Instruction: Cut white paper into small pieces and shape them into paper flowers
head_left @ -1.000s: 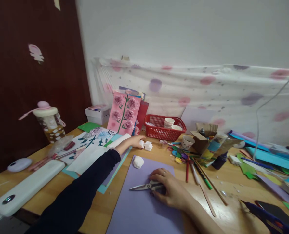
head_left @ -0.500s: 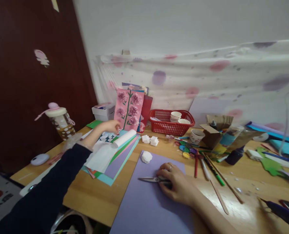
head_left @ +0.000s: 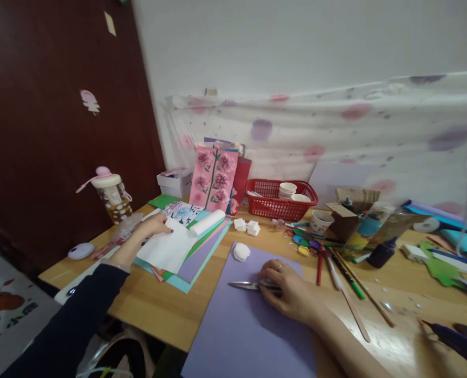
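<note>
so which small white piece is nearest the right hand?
The rounded white piece on the purple sheet, ahead and left of the right hand; the squarish white pieces lie farther off, on the wooden table.

One left hand (head_left: pixel 154 226), one right hand (head_left: pixel 283 290); one pair of scissors (head_left: pixel 244 285); one white ball (head_left: pixel 241 252); two small white paper piles (head_left: pixel 252 228); one red basket (head_left: pixel 279 210); one pink flower card (head_left: pixel 213 179); one drinking bottle (head_left: pixel 112 195).

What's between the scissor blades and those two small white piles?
A white ball on the purple paper, between the scissors and the white piles; the head view shows it.
</note>
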Demonstrator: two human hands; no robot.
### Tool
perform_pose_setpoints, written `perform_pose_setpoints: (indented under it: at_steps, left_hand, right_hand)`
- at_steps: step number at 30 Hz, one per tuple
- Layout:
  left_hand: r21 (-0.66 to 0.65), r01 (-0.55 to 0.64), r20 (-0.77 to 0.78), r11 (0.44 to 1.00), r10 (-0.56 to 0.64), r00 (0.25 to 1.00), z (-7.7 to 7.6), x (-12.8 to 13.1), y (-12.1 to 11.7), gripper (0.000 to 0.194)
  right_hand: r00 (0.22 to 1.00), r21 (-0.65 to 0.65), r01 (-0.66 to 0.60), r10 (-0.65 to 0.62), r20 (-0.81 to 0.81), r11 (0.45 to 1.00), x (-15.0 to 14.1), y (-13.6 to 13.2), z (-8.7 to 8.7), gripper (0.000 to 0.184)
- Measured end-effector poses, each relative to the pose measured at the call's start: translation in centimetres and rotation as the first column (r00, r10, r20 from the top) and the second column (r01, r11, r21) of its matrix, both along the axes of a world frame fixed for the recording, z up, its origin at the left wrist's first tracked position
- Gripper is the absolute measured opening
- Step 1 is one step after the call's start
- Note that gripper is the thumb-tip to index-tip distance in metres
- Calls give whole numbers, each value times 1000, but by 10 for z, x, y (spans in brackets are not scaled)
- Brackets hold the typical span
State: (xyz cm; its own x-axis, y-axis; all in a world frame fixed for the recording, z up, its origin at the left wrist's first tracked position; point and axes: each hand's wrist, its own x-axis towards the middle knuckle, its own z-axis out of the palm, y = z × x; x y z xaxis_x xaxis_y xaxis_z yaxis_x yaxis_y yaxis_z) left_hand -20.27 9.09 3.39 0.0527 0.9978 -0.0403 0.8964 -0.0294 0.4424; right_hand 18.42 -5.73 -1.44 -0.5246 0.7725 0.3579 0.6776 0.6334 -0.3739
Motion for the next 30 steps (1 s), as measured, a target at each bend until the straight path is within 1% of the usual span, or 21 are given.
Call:
perform_pose_setpoints:
  at_steps: [3,5,6,7,8,9,10,11,13,14,15,16,17,18,20,21,22,24,26,27,30]
  left_hand:
    - [135,-46,-74,990,56,996,31,7,-19,15]
    - [241,-17,-91,970,40,995,52,20,-38,19]
    - [256,25,-77,966,-5,997,61,29,-48,22]
    - [248,96,11,964,-101,995,67,41,-59,26]
    - [209,173,144,963,-205,968,71,55,-68,31]
    - [155,246,294,957,-283,913,72,70,-76,35]
    - [108,345,417,933,-357,836,71,86,-82,37]
    - [86,434,523,897,-411,746,68,102,-86,37]
    - [109,554,673,825,-472,569,57,134,-88,38]
    - [138,588,720,797,-488,493,50,148,-86,37]
    - [155,615,752,773,-496,434,42,160,-84,35]
    - [166,630,778,759,-493,389,35,170,-80,35]
    - [164,634,793,756,-483,371,28,179,-76,36]
    - [161,622,801,766,-470,371,20,185,-72,37]
    - [164,568,807,806,-441,392,7,193,-66,41]
    - [158,548,820,822,-419,391,0,194,-63,43]
    - [135,554,838,822,-393,379,-6,194,-62,44]
    - [68,623,872,779,-350,342,-16,193,-60,47]
    - [20,685,886,728,-330,325,-23,191,-60,48]
    - [10,695,888,719,-326,325,-26,190,-60,46]
    - [-22,672,894,740,-286,344,-30,187,-58,41]
  right_hand:
    - [988,85,70,-57,-142,994,1,0,1,17]
    - [958,82,117,-91,-273,990,0,-2,2,16]
    - [931,49,140,-115,-347,989,0,-3,3,15]
    - [893,-9,155,-144,-427,988,-1,-4,3,15]
    - [847,-82,144,-166,-505,986,-1,-3,2,21]
    - [796,-157,99,-172,-580,983,-1,-3,1,31]
    - [742,-226,19,-165,-649,974,-1,-1,-1,45]
    - [688,-284,-85,-150,-710,955,-1,1,-3,59]
    - [584,-352,-298,-122,-802,887,-1,4,-8,80]
    - [537,-377,-368,-137,-833,850,-1,5,-10,85]
    - [492,-401,-402,-175,-853,823,-1,5,-12,88]
    - [454,-438,-401,-240,-858,805,-2,4,-12,85]
    - [418,-486,-375,-324,-849,790,-2,3,-12,77]
    - [399,-547,-351,-407,-822,760,-3,2,-11,68]
    - [389,-658,-300,-541,-746,691,-4,1,-7,48]
    - [393,-695,-277,-582,-712,663,-4,1,-5,41]
    - [393,-719,-250,-611,-687,649,-3,2,-4,36]
    - [387,-737,-200,-639,-665,645,0,4,-1,32]
    - [399,-741,-161,-643,-653,652,5,8,0,32]
    - [412,-736,-150,-635,-654,660,7,9,0,33]
    - [439,-690,-153,-577,-689,707,13,11,-1,37]
